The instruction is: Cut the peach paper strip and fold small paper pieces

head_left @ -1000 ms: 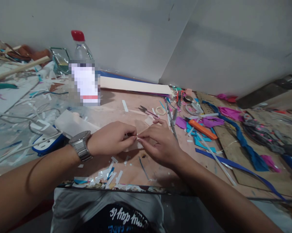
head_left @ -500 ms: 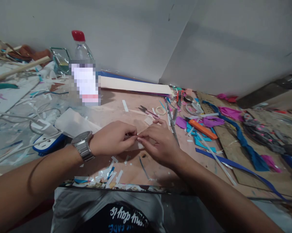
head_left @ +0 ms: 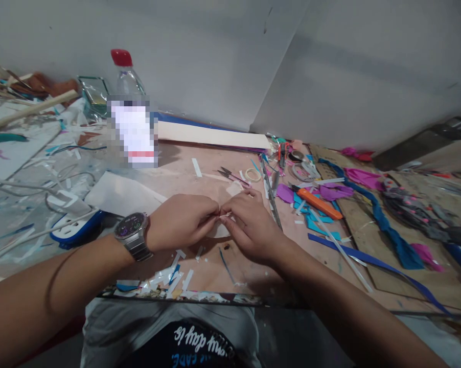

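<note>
My left hand [head_left: 184,220], with a metal-banded watch [head_left: 133,230] on its wrist, is closed in a pinch over the middle of the work table. My right hand [head_left: 251,225] is pinched too, and the fingertips of both hands meet. A thin whitish piece, apparently paper [head_left: 220,230], shows just beneath the fingertips; most of it is hidden by the fingers. Behind the right hand lie a pair of small scissors [head_left: 234,176] and a roll of tape [head_left: 253,175]. White paper scraps [head_left: 187,279] are scattered nearer the table edge.
A red-capped bottle [head_left: 129,84] stands behind a blurred-out patch at back left. White cables run to a blue-and-white power strip [head_left: 75,227]. On the right are an orange cutter knife [head_left: 318,202], blue ribbon [head_left: 384,214] and purple cloth pieces [head_left: 336,191].
My left wrist has turned so the watch face shows lit. Both hands have shifted slightly, and the fingertips are still together. The table items stay put.
</note>
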`<state>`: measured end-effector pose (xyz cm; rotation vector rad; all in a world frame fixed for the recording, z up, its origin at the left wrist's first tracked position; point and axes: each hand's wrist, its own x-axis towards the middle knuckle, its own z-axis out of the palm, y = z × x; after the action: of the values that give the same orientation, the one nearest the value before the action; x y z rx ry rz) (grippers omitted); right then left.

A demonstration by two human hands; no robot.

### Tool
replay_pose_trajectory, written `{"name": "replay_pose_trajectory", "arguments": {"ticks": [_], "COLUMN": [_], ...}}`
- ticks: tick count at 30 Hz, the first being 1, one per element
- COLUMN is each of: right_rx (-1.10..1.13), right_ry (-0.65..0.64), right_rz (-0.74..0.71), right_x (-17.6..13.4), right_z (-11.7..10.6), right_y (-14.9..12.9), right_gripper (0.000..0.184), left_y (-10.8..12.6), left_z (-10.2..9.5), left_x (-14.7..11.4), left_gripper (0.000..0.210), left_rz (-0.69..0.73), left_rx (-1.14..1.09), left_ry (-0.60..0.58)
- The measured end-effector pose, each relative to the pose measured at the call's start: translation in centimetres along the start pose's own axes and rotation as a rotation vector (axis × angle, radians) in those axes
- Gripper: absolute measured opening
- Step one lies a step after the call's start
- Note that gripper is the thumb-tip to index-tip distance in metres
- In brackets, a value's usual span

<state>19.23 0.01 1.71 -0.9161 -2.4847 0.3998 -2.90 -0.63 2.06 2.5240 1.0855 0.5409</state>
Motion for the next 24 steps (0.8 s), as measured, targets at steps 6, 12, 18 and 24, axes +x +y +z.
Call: {"name": "replay_pose_trajectory", "arguments": {"ticks": [6, 12, 18, 24], "right_rx": [-0.010, 0.039, 0.056, 0.046], "right_ry": [-0.050, -0.028, 0.030, -0.014], "right_rz": [0.040, 0.035, 0.024, 0.038], "right_x": [0.24, 0.07, -0.06, 0.05], "right_z": [-0.14, -0.11, -0.10, -0.09], "right_y": [-0.49, -0.25, -0.02, -0.34], "right_gripper": [0.010, 0.009, 0.005, 0.007], "left_y": [-0.09, -0.38, -0.47, -0.08], "left_z": [0.32, 0.62, 0.72, 0.70], "left_x": [0.08, 0.02, -0.18, -0.10], "left_gripper": [0.023, 0.027, 0.027, 0.033], "left_rz": [0.061, 0.114, 0.093, 0.119], "left_rx": [0.053, 0.074, 0.053, 0.066], "left_ry": [0.045, 0.100, 0.098, 0.104]}}
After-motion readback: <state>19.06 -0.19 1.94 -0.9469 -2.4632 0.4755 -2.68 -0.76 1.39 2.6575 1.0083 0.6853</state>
